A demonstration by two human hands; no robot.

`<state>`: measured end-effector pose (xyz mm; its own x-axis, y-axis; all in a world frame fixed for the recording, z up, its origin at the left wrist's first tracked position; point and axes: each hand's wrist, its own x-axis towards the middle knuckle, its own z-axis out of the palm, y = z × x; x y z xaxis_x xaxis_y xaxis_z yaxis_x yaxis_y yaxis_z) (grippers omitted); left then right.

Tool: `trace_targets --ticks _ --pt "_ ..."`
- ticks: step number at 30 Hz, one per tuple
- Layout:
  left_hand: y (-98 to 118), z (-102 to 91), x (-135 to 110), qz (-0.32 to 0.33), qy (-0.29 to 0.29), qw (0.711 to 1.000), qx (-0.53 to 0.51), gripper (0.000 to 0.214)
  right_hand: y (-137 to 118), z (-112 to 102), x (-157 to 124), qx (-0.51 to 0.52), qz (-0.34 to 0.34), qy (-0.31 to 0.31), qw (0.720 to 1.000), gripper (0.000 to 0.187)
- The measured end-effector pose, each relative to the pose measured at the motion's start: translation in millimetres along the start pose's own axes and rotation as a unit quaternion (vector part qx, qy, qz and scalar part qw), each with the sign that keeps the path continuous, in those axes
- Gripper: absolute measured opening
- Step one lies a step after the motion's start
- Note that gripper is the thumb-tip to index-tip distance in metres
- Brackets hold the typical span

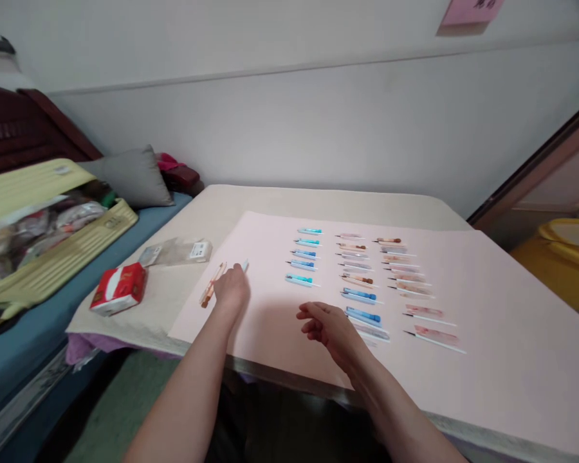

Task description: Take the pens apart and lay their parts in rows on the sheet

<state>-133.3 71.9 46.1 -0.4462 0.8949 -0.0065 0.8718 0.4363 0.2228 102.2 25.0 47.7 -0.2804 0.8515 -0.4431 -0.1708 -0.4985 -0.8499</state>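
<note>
A pink sheet covers the table, with several pens laid in three columns: blue ones on the left, mixed pink and blue ones in the middle, pink ones on the right. My left hand reaches to the sheet's left side, fingers closed around a pale pen whose tip sticks out past them. An orange pen lies just left of that hand. My right hand hovers over the sheet's near part, fingers loosely curled, holding nothing, close to the lowest blue pens.
A clear plastic packet and a red tissue pack lie on the table's left part. A yellow open suitcase and a grey cushion rest on the blue bed at left. A yellow object stands at the right.
</note>
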Motion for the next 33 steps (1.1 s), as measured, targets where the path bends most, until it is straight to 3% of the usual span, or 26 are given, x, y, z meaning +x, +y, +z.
trace_targets --ticks 3,12,29,33 --pt "-13.4 -3.2 9.3 -0.019 -0.021 0.998 0.050 0.028 -1.3 -1.1 -1.0 -0.002 -0.001 -0.002 1.000 0.023" --pt "-32.9 -2.6 16.8 -0.072 0.001 0.996 0.049 0.029 -7.8 -3.6 -8.1 -0.010 -0.008 0.002 1.000 0.023" --pt "-35.5 -4.0 20.4 -0.119 0.019 0.991 0.049 0.026 -11.0 -3.3 -12.5 -0.023 -0.019 -0.006 1.000 0.025" --pt "-17.6 -5.8 15.4 -0.060 0.012 0.996 0.060 0.028 -12.6 -7.0 -9.6 -0.021 -0.021 -0.014 0.999 0.025"
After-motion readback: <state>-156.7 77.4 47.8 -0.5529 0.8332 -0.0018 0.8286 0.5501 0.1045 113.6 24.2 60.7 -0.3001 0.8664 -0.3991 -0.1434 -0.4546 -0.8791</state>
